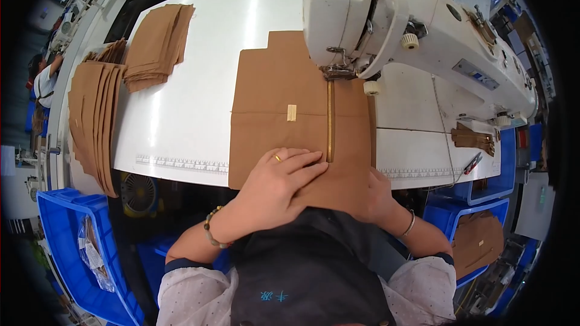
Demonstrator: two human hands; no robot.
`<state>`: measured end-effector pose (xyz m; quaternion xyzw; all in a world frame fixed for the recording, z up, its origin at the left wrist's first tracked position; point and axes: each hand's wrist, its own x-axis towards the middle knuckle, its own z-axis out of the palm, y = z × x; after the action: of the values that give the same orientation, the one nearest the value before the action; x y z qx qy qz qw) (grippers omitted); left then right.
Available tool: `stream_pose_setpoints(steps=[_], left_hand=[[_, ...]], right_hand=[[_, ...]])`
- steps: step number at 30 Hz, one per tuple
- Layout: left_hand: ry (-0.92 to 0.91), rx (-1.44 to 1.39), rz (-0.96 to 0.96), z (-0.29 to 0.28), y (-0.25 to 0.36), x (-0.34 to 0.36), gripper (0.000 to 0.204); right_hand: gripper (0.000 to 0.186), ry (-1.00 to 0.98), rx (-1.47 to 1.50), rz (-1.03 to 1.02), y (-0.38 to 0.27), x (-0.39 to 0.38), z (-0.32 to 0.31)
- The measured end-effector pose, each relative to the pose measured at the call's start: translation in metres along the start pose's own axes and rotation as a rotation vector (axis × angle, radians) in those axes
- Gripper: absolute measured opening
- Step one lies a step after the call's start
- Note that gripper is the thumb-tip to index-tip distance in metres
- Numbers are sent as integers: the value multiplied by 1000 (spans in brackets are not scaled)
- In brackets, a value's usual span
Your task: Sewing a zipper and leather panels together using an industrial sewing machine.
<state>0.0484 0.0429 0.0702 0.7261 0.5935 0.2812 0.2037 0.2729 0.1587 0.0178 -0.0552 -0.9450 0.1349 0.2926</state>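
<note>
A brown fabric panel (266, 78) with a gold zipper (330, 121) and small pale patch (292, 113) lies under the needle and presser foot of a white sewing machine (423, 36), hanging slightly past the table's front edge. My left hand (281, 181) is closed on the panel's lower part, fingers bent and close together over it beside the zipper's near end, thumb out of sight. My right hand (380, 199) is at the panel's right edge near the front, its fingers mostly hidden by the fabric.
Brown piece stacks (154, 45) sit left on the white table (229, 12). Loose zippers (474, 139) and red-handled snips (473, 163) lie right. Blue bins (57, 211) flank the table, the right holding brown pieces (477, 241). Another person (45, 81) works far left.
</note>
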Motion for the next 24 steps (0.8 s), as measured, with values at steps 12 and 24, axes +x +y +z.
stream_pose_setpoints(steps=[12,24], left_hand=[[127,317,5,30,16,-11,49],[146,264,-5,34,14,-9,56]], right_hand=[[44,45,-51,-41,1,-17,8],[46,33,-82,-83,2,-19,9]])
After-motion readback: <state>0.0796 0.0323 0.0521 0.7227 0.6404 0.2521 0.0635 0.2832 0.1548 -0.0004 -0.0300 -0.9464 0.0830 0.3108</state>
